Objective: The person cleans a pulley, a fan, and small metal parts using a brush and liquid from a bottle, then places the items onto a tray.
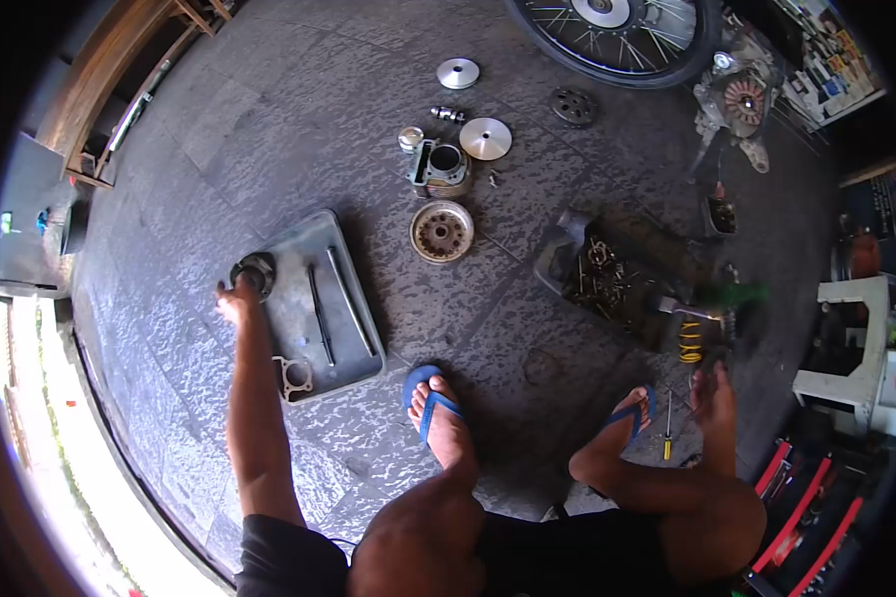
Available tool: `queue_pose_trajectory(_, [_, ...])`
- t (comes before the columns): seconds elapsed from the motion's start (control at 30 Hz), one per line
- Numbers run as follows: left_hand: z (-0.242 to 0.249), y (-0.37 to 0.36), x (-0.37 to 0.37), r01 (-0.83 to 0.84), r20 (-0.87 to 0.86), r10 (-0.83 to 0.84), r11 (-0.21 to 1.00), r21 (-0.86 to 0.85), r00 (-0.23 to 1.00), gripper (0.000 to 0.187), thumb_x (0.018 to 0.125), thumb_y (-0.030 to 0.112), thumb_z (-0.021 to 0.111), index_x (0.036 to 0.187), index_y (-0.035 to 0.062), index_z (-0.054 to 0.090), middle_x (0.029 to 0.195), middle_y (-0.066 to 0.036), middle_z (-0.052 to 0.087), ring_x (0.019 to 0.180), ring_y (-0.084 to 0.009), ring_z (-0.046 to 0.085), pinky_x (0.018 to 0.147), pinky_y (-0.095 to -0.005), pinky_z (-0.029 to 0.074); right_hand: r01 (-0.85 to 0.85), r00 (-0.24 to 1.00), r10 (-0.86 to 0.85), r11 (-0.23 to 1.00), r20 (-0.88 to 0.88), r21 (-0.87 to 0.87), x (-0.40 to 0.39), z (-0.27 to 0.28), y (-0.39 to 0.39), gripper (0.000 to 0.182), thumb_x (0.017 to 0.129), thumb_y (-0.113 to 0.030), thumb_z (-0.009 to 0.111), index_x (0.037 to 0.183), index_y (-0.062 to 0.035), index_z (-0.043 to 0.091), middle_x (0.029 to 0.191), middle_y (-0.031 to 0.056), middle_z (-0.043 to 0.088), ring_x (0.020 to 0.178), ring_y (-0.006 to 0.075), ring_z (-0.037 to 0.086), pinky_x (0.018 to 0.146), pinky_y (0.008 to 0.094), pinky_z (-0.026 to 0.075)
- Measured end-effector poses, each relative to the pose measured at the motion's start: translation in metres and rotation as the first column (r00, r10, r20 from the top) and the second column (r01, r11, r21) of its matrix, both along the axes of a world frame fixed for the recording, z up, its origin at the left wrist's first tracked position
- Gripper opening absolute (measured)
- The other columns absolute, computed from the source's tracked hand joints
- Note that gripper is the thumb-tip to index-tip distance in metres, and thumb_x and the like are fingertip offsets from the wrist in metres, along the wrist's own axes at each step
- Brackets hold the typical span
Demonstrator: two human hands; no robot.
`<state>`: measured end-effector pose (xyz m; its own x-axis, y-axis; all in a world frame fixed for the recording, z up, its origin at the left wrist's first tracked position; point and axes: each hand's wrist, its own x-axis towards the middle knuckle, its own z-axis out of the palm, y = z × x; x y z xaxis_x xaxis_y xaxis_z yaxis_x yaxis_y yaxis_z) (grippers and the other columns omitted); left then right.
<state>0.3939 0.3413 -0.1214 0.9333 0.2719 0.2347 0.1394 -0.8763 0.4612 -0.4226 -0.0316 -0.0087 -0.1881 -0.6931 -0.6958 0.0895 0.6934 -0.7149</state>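
Observation:
My left hand reaches to the left side of a grey metal tray, its fingers around a dark round part at the tray's edge. In the tray lie two long rods and a flat gasket at the near corner. On the right, my right hand is just below a yellow coil spring; whether its fingers touch anything is unclear. A screwdriver with a yellow handle lies left of that hand.
A dark container of small metal parts stands right of centre. Engine cylinder, round drum and metal discs lie ahead. A wheel and engine case are farther off. A white stool stands right.

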Motion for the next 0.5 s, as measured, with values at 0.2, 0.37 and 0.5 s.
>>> queue_pose_trajectory(0.2, [0.048, -0.143, -0.158, 0.845, 0.012, -0.851, 0.521, -0.120, 0.526, 0.051, 0.077, 0.021, 0.077, 0.122, 0.0056, 0.059, 0.124, -0.020, 0.056, 0.121, -0.0391, 0.050, 0.103, -0.0488, 0.038, 0.066, 0.993, -0.073, 0.995, -0.093, -0.070, 0.057, -0.021, -0.051, 0.043, 0.084, -0.056, 0.074, 0.099, -0.0185, 0.061, 0.075, -0.0037, 0.058, 0.053, 0.0093, 0.054, 0.042, 0.0231, 0.042])
queue_pose_trajectory(0.37, [0.047, -0.243, -0.235, 0.967, -0.117, -0.961, 0.254, 0.003, 0.252, 0.051, 0.077, 0.022, 0.074, 0.122, 0.0041, 0.058, 0.127, -0.021, 0.054, 0.122, -0.0398, 0.048, 0.105, -0.0475, 0.038, -0.026, 0.992, 0.006, 0.986, -0.124, -0.165, 0.079, -0.025, -0.065, 0.043, 0.082, -0.055, 0.076, 0.095, -0.0174, 0.061, 0.068, -0.0043, 0.051, 0.048, 0.0080, 0.050, 0.043, 0.0227, 0.041])
queue_pose_trajectory(0.5, [0.023, -0.285, -0.250, 0.969, -0.078, -0.968, 0.244, -0.043, 0.240, 0.047, 0.080, 0.022, 0.072, 0.120, 0.0011, 0.059, 0.126, -0.023, 0.055, 0.122, -0.0405, 0.047, 0.105, -0.0492, 0.038, -0.060, 0.975, 0.018, 0.981, -0.221, -0.184, 0.078, -0.039, -0.068, 0.036, 0.085, -0.049, 0.074, 0.093, -0.0164, 0.061, 0.065, -0.0043, 0.049, 0.046, 0.0063, 0.047, 0.040, 0.0215, 0.037])
